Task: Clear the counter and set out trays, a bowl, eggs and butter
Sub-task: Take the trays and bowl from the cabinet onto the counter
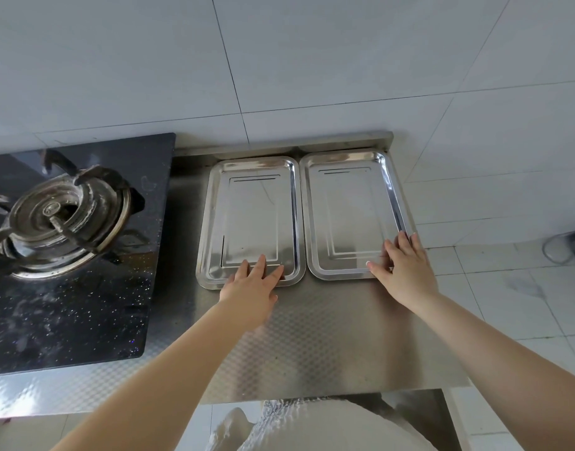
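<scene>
Two steel trays sit side by side at the back of the counter, long axes running 12-to-6 from where you stand, inner rims touching or nearly so (the glare along the seam makes it hard to tell which). Your left hand lies flat with fingers straight and slightly spread, fingertips resting over the near rim of the left tray at its 6 o'clock edge; it grips nothing. Your right hand is likewise flat and extended, laid over the near right corner of the right tray, around its 5 o'clock, fingers pointing toward 11; no curl, no pinch. The hands are well apart, one per tray. Both trays lie at 12 o'clock from the hands, square to the back wall, the right tray's far edge close under the upstand and its right rim near the counter's end. Judgement: the tray-placing step looks essentially done, with only a final nudge to align them possible. Bowl, eggs and butter are not in view, so the next reach goes outside this field. The gas burner sits at 9 o'clock of the left tray, on the black hob; your left hand is the nearer to it. A push toward 3 o'clock on the right tray risks sliding it off the counter's end.
</scene>
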